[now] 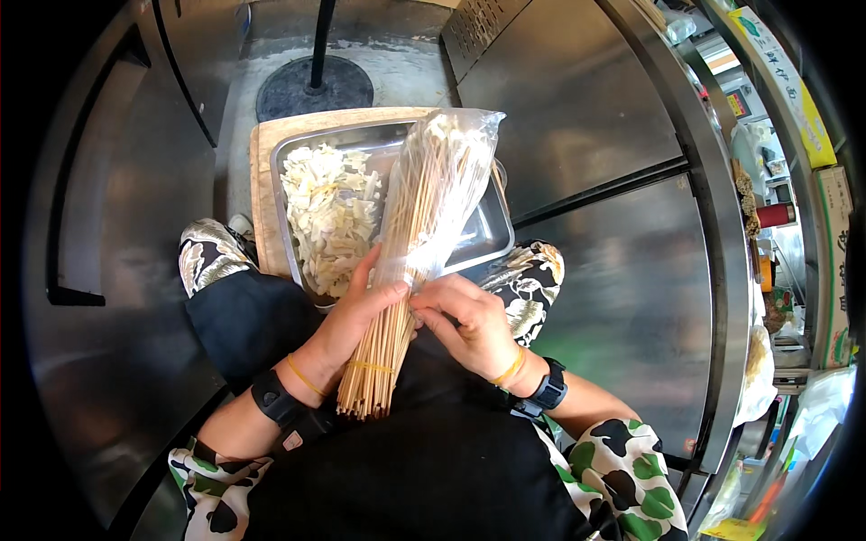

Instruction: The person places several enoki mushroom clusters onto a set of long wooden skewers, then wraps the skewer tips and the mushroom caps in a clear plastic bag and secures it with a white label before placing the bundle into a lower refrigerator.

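A thick bundle of bamboo skewers [376, 358] slants across my lap, its bare ends towards me. Pale food pieces sit on the far ends, inside a clear plastic bag [446, 182] pulled over that part. My left hand [358, 304] grips the bundle from the left, thumb across the top at the bag's lower edge. On the other side, my right hand [467, 321] pinches at the same edge; its fingertips partly hide what they hold. A yellow rubber band [371, 366] circles the skewers near the bare ends. Beyond lies a metal tray [497, 233] with pale sliced food [328, 209] in its left part.
The tray rests on a wooden board [266, 196] between my knees. A black round stand base [314, 91] with a pole is on the floor behind it. Stainless steel cabinets [609, 270] rise close on both sides. Packages and bags crowd the shelves [812, 196] at right.
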A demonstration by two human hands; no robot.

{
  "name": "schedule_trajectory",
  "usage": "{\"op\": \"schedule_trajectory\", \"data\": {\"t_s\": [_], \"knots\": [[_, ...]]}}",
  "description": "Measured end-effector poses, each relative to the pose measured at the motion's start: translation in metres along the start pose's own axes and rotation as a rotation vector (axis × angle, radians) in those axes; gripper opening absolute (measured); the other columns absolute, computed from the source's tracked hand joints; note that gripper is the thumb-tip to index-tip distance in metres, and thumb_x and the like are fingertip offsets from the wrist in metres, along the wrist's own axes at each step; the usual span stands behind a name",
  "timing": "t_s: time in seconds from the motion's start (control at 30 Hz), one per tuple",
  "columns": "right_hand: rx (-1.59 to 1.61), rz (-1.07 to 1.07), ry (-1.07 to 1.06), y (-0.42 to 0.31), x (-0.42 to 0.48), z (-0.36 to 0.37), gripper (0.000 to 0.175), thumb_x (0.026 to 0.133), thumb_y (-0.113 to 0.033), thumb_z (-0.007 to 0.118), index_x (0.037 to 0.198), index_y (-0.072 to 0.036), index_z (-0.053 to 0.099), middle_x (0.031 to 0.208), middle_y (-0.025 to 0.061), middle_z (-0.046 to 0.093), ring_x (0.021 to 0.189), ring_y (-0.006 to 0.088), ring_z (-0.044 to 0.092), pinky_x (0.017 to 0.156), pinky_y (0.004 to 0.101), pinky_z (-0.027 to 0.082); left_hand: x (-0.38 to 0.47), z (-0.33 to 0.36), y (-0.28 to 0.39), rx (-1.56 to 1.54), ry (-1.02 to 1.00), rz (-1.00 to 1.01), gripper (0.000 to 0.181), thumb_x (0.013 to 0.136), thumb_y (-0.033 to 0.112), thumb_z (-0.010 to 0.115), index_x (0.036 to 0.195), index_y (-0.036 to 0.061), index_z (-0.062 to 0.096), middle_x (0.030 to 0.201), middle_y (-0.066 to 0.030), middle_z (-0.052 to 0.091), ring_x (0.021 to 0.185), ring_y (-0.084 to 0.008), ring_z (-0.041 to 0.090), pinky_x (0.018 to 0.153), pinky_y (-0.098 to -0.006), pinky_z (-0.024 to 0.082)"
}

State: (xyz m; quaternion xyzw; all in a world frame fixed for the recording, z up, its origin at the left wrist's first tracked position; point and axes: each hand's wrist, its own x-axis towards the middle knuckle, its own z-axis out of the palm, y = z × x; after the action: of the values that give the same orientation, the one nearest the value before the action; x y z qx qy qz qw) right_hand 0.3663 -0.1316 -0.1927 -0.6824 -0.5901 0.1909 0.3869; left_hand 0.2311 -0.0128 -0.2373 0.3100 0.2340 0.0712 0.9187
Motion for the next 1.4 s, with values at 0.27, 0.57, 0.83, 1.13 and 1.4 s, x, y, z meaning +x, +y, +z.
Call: {"op": "schedule_trajectory", "data": {"t_s": [0.27, 0.57, 0.83, 1.13, 1.4], "knots": [[0.2, 0.294, -0.031, 0.002, -0.001, 0.004, 0.014, 0.081, -0.001, 0.071, 0.093, -0.002, 0.064, 0.079, 0.0045, 0.063, 0.07, 0.0113, 0.064, 0.062, 0.0244, 0.05, -0.001, 0.002, 0.001, 0.002, 0.033, 0.008, 0.081, 0.09, 0.025, 0.059, 0.149, 0.0105, 0.006, 0.114, -0.0135, 0.054, 0.086, -0.0189, 0.062, 0.07, -0.0329, 0.055], [-0.05, -0.014, -0.027, -0.006, -0.005, -0.001, 0.017, 0.077, 0.002, 0.069, 0.092, -0.004, 0.064, 0.083, 0.0097, 0.062, 0.074, 0.0254, 0.064, 0.064, 0.0315, 0.051, 0.003, -0.002, -0.006, -0.017, 0.01, 0.059, 0.077, 0.091, 0.023, 0.057, 0.149, 0.0111, 0.008, 0.114, -0.0137, 0.054, 0.088, -0.0194, 0.061, 0.07, -0.0327, 0.055], [0.138, 0.327, -0.059, 0.006, 0.008, -0.003, 0.012, 0.081, -0.001, 0.069, 0.09, -0.003, 0.062, 0.082, 0.0024, 0.063, 0.074, 0.0111, 0.064, 0.061, 0.0262, 0.05, -0.001, 0.001, 0.001, 0.018, -0.003, 0.003, 0.078, 0.091, 0.024, 0.057, 0.149, 0.0123, 0.006, 0.111, -0.0151, 0.056, 0.085, -0.0204, 0.063, 0.07, -0.0338, 0.055], [0.222, 0.211, -0.063, 0.0, 0.0, -0.004, 0.01, 0.083, 0.001, 0.067, 0.092, -0.002, 0.063, 0.083, 0.0034, 0.064, 0.076, 0.013, 0.067, 0.066, 0.0249, 0.053, 0.002, -0.005, -0.005, 0.006, 0.014, 0.012, 0.08, 0.09, 0.025, 0.058, 0.15, 0.0122, 0.006, 0.111, -0.0143, 0.055, 0.082, -0.0204, 0.063, 0.07, -0.035, 0.055], [-0.038, -0.007, -0.101, 0.001, 0.01, -0.004, 0.011, 0.076, 0.0, 0.066, 0.085, -0.004, 0.061, 0.081, 0.0116, 0.06, 0.071, 0.0312, 0.061, 0.062, 0.0346, 0.05, 0.001, -0.005, -0.004, -0.024, -0.002, 0.024, 0.078, 0.091, 0.024, 0.057, 0.149, 0.0118, 0.006, 0.108, -0.0147, 0.057, 0.08, -0.0209, 0.063, 0.07, -0.0341, 0.056]]}}
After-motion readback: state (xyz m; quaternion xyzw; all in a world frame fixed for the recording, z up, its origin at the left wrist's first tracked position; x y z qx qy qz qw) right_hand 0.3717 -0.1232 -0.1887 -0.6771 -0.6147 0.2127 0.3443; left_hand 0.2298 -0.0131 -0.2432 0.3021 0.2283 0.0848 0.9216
